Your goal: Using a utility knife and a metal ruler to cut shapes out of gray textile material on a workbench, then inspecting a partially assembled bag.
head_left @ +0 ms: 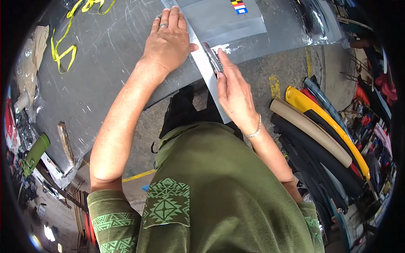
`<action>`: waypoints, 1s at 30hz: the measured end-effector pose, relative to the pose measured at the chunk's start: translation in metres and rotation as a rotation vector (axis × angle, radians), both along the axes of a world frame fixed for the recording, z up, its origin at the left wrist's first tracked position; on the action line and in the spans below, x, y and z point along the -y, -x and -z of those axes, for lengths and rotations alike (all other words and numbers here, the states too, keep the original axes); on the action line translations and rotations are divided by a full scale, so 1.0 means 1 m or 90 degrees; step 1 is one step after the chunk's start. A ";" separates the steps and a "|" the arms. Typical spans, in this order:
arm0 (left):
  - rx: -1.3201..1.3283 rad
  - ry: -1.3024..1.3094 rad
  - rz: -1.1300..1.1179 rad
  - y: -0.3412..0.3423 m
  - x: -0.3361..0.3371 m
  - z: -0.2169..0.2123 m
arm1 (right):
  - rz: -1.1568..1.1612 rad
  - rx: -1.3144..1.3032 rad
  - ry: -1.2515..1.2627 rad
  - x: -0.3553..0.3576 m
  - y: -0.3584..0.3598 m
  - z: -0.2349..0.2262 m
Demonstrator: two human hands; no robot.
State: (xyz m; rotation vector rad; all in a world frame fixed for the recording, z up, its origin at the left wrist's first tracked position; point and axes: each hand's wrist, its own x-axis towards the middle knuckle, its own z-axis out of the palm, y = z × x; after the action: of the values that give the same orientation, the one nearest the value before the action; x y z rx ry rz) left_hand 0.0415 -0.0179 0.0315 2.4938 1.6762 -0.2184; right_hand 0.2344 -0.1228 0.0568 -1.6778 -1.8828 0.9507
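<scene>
My left hand (167,42) lies flat, fingers stretched out, pressing a long metal straightedge (207,75) against the dark grey table (105,55). The straightedge runs at a slant and juts past the table's near edge toward my body. In my right hand (234,90) is a utility knife (213,57), gripped close beside the straightedge's right side. Its tip points away from me; whether the blade touches the surface I cannot tell. Just beyond the knife lies a smooth grey sheet (247,28) with a strip of small coloured flags (239,6) on it.
A yellow measuring tape (63,59) curls at the far left. Rolls of material, among them a tan roll (310,130) and a yellow roll (333,126), stand to my right. A stick (66,141) and a green roll (37,152) lie at the left edge.
</scene>
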 end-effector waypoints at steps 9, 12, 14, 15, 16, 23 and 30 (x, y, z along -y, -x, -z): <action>0.068 -0.045 0.006 0.005 0.000 0.007 | 0.015 0.041 0.075 0.000 0.011 0.001; 0.056 0.046 0.017 0.005 -0.002 -0.008 | 0.011 0.049 0.033 0.000 0.010 0.004; 0.111 0.008 0.021 0.008 0.000 -0.003 | -0.012 0.065 0.029 -0.001 0.010 0.005; 0.166 -0.031 0.024 0.009 0.001 -0.004 | -0.012 0.066 0.030 -0.001 0.010 0.004; 0.167 -0.030 0.023 0.007 0.001 -0.005 | -0.012 0.068 0.034 -0.001 0.011 0.004; -0.012 0.147 -0.012 -0.010 -0.009 -0.046 | -0.020 0.078 0.053 -0.003 0.009 0.003; -0.014 0.151 -0.016 -0.010 -0.008 -0.044 | -0.006 0.081 0.043 -0.002 0.010 0.004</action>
State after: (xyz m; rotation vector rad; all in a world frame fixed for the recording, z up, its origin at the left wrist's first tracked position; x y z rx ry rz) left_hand 0.0518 -0.0095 0.0751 2.3038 1.5841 -0.4170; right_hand 0.2245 -0.1208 0.0527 -1.8094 -1.9620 0.9404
